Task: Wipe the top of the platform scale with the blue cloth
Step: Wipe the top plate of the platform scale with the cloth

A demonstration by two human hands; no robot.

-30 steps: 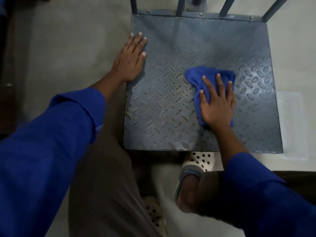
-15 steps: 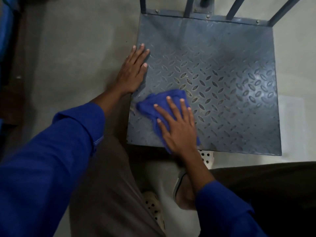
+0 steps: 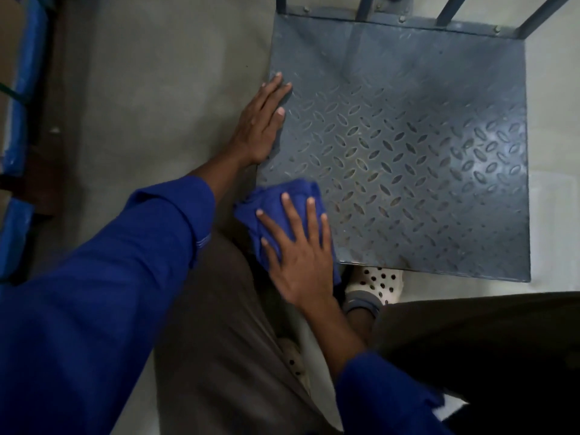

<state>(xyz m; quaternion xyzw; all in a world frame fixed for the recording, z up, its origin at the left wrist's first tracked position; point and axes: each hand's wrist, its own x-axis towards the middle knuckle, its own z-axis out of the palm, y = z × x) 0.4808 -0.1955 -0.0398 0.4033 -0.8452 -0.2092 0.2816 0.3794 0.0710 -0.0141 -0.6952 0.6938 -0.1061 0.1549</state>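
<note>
The platform scale (image 3: 408,146) is a grey metal plate with a raised diamond tread, lying on the floor in front of me. A crumpled blue cloth (image 3: 276,199) sits at its near left corner, partly hanging past the edge. My right hand (image 3: 298,255) presses flat on the cloth with fingers spread and straight. My left hand (image 3: 260,127) rests flat along the plate's left edge, fingers straight and together.
Grey upright bars (image 3: 445,11) rise from the scale's far edge. My white perforated shoe (image 3: 376,284) sits just under the near edge. My knees and trousers (image 3: 219,340) fill the foreground. A blue-edged object (image 3: 18,105) stands at the far left on the concrete floor (image 3: 157,89).
My right hand has slid the blue cloth from the plate's middle right across to the near left corner. My left hand has stayed on the left edge.
</note>
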